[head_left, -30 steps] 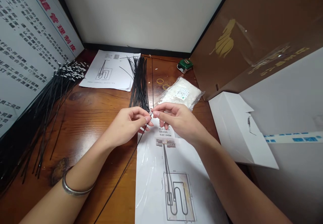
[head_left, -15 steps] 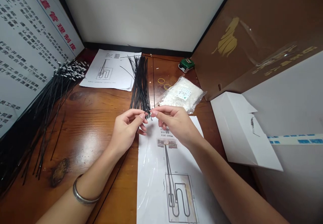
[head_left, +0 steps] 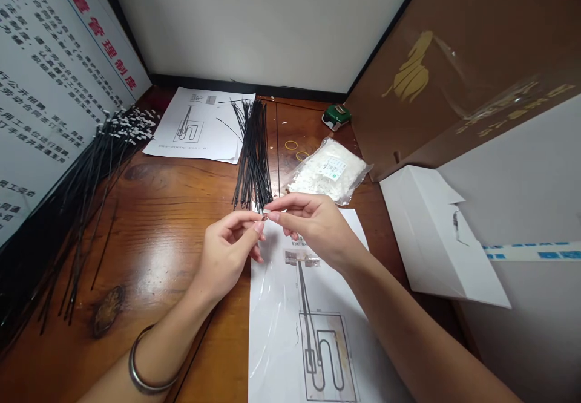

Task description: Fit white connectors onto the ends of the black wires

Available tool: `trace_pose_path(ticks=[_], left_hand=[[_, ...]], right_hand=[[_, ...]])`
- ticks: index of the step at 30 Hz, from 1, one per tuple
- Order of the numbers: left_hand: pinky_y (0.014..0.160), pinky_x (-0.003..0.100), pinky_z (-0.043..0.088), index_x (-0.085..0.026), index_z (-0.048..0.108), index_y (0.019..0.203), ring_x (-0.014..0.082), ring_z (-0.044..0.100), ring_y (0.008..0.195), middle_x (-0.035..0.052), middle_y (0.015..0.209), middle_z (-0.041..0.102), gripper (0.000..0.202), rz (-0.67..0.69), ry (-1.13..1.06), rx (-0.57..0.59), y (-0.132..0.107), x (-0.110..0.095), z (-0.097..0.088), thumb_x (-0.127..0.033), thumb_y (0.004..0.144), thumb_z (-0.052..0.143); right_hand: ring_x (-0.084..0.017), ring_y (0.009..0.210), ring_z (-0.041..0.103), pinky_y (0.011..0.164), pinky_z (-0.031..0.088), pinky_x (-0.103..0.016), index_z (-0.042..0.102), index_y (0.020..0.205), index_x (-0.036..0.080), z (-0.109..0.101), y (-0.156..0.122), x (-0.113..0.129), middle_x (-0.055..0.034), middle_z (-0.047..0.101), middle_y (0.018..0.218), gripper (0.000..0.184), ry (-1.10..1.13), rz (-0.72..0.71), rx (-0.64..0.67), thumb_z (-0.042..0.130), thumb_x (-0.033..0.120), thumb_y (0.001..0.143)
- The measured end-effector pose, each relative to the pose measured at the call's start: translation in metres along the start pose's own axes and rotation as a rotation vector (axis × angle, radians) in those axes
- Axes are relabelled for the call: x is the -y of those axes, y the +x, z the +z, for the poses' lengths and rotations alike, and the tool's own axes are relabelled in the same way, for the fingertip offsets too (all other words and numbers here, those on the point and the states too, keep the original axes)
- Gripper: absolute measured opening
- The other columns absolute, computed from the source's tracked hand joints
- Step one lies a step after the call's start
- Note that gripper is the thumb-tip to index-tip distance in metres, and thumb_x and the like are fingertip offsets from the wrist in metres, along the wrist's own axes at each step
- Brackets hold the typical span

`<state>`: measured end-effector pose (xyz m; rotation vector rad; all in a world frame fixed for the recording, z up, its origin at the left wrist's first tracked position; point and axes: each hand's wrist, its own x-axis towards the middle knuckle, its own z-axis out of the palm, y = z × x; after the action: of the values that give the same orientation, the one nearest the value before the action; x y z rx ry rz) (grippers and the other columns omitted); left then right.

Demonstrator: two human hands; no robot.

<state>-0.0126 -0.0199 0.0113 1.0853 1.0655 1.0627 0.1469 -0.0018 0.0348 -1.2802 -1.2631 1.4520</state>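
Note:
Over the top of the printed sheet, my left hand [head_left: 231, 249] is closed in a pinch, thumb against forefinger, at the end of a thin black wire whose tip is mostly hidden by the fingers. Facing it, my right hand [head_left: 318, 224] pinches a small white plastic connector [head_left: 266, 212]. The fingertips of both hands meet there. Just beyond them lies a bundle of black wires [head_left: 253, 155], its near ends reaching almost to my fingers. Beneath my hands the sheet [head_left: 272, 330] carries a wiring drawing.
At left, many black wires with white connectors [head_left: 129, 126] lie beside a sign board [head_left: 54, 88]. Further back are another printed drawing [head_left: 204, 140], rubber bands [head_left: 291, 145] and a green tape measure [head_left: 336, 116]. A clear bag of white parts [head_left: 313, 173] sits near a white box [head_left: 431, 233].
Both hands have drawn slightly toward me, away from the wire bundle. The white connector now shows between the fingertips, and the bundle's near ends are more exposed.

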Motion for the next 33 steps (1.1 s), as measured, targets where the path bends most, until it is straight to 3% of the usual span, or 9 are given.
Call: trace_pose_path(ticks=[12, 33], left_hand=[[0.043, 0.022, 0.054, -0.014, 0.063, 0.078, 0.0086, 0.055, 0.049, -0.0007, 0.069, 0.061, 0.016, 0.063, -0.074, -0.011, 0.0002, 0.0033, -0.0007, -0.029, 0.079, 0.068], [0.041, 0.018, 0.049, -0.015, 0.064, 0.075, 0.0065, 0.051, 0.044, -0.0018, 0.063, 0.061, 0.012, 0.127, 0.076, -0.059, -0.0014, 0.0047, -0.0013, -0.025, 0.08, 0.065]], right_hand=[[-0.008, 0.052, 0.046, 0.049, 0.037, -0.025, 0.074, 0.077, 0.019, 0.0002, -0.0008, 0.0002, 0.001, 0.063, 0.065, 0.01, 0.053, 0.02, 0.027, 0.075, 0.025, 0.07], [-0.009, 0.053, 0.049, 0.051, 0.039, -0.025, 0.072, 0.071, 0.019, 0.0021, -0.0037, 0.0034, 0.001, 0.062, 0.062, 0.008, -0.035, 0.003, 0.017, 0.072, 0.026, 0.071]])
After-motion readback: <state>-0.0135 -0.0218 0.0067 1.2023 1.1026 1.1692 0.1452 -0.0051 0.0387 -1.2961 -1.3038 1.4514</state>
